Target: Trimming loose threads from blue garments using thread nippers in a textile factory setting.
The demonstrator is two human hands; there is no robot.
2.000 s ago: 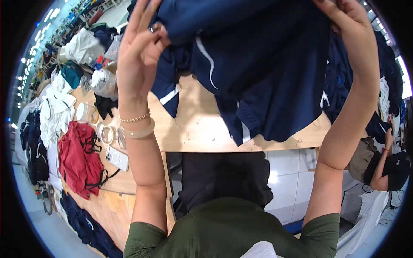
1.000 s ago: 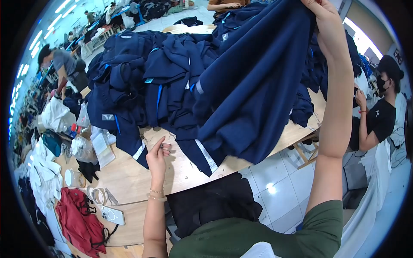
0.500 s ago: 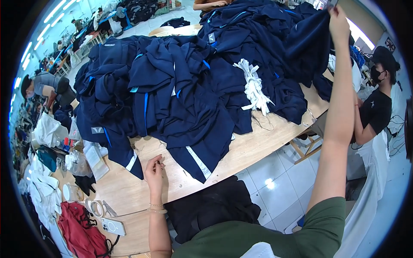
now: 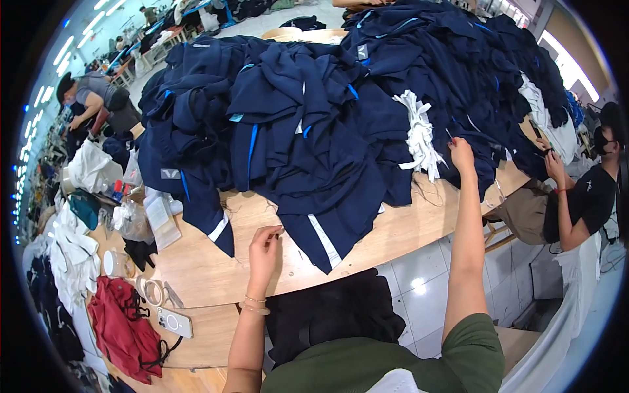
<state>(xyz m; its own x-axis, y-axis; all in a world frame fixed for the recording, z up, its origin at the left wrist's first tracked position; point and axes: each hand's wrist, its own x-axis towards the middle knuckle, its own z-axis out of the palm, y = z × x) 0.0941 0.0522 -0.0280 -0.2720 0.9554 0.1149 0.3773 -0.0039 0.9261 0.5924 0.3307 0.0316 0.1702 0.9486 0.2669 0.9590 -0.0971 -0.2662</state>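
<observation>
Can read no words or numbers. Can see, on a navy garment (image 4: 159, 143) back from the front edge of the table (image 4: 432, 219), toward its left end, a grey patch (image 4: 170, 173) with a pale angular mark; toward the back edge, on the navy pile (image 4: 432, 62), a second grey patch (image 4: 362, 52), its mark too small to tell; near the front right corner, on a co-worker's black top (image 4: 585, 203), a small white mark (image 4: 594, 185).

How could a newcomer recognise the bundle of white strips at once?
On the wooden table, find the heap of navy garments. Just left of the person's right hand lies the bundle of white strips. Unlike its dark neighbours, it is white with loose, ribbon-like ends.
</observation>
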